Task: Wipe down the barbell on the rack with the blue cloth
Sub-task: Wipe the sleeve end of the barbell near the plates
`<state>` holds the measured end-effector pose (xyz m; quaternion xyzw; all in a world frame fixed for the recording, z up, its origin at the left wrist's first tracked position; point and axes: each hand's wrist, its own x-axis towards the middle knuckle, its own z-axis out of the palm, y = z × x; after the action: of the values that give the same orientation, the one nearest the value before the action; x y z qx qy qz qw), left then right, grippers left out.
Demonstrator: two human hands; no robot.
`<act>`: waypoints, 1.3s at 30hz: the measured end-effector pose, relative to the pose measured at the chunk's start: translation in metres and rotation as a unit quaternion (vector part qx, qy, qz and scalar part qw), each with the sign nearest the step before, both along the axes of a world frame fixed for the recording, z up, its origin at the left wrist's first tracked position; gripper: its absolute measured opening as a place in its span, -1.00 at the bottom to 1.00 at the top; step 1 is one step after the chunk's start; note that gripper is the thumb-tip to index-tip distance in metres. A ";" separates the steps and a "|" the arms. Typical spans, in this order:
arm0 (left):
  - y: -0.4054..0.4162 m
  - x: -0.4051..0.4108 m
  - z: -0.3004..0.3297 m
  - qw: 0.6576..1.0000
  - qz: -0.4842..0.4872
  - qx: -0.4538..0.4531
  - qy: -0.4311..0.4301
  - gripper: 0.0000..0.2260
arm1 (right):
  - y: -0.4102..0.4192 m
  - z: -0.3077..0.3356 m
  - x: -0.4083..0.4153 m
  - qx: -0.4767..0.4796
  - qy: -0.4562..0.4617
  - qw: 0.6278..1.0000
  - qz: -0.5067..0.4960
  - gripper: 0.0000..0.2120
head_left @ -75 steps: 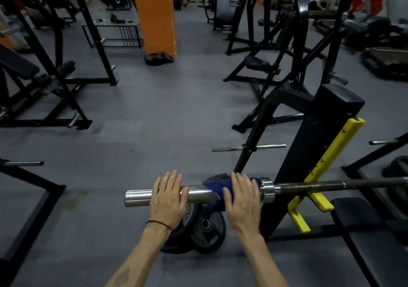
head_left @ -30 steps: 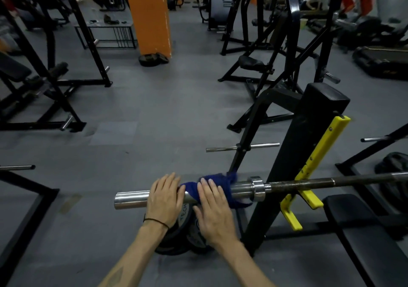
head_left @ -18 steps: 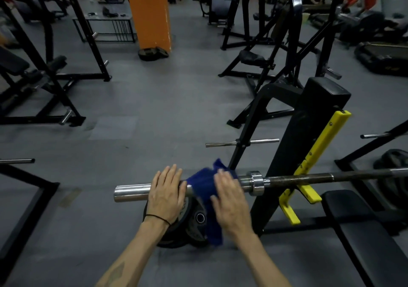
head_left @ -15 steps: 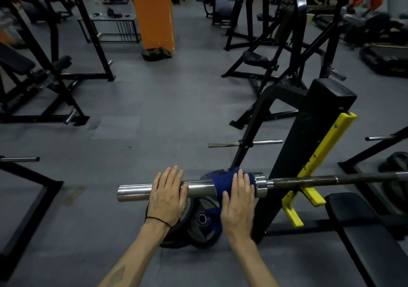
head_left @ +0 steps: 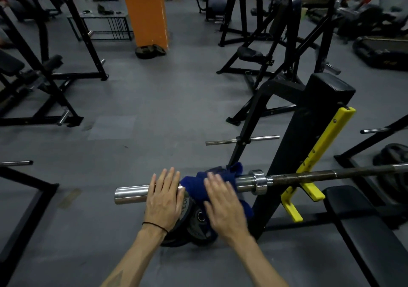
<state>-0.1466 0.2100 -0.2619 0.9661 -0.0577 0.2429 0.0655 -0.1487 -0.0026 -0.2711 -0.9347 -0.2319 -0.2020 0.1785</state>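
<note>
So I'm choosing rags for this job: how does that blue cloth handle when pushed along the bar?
Probably floppy: the blue cloth bunches over the barbell sleeve and a tail hangs below. It likely slides easily on the smooth chrome under the flat right hand. It looks light, so it may slip off if released.

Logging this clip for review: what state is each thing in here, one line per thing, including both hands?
barbell: lying level on the rack, sleeve end bare of plates.
blue cloth: bunched over the sleeve, under the right hand.
left hand: flat on the sleeve, fingers straight.
right hand: pressing on the cloth, blurred by motion.
weight plates: on the floor below the sleeve.
yellow hook: carrying the barbell.
</note>
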 end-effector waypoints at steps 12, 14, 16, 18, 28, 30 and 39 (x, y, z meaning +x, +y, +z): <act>-0.003 0.037 0.041 0.981 0.096 0.009 0.169 -0.54 | -0.010 0.003 0.006 0.061 0.016 0.995 -0.077 -0.40; -0.003 0.045 0.041 0.967 0.119 0.023 0.223 -0.54 | 0.006 0.005 -0.002 0.145 0.050 0.971 -0.183 -0.39; -0.003 0.046 0.036 0.977 0.110 0.023 0.180 -0.55 | 0.039 0.005 -0.010 0.118 0.067 0.984 -0.111 -0.34; -0.003 0.037 0.032 0.989 0.106 -0.007 0.105 -0.52 | 0.035 0.005 -0.007 0.018 0.028 0.999 0.012 -0.35; 0.006 0.006 0.015 0.993 0.062 -0.101 0.026 -0.59 | 0.011 0.004 0.001 -0.016 0.011 0.999 0.046 -0.37; 0.006 0.004 0.020 0.992 0.065 -0.107 0.024 -0.58 | -0.011 0.002 0.004 0.059 0.022 0.996 -0.068 -0.40; 0.006 -0.006 0.016 0.995 0.067 -0.076 -0.001 -0.61 | -0.011 0.002 0.005 0.013 0.018 0.999 -0.032 -0.38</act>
<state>-0.1528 0.2161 -0.2461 0.9598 0.0261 0.2513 0.1223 -0.1438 -0.0139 -0.2691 -0.9426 -0.1964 -0.1937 0.1881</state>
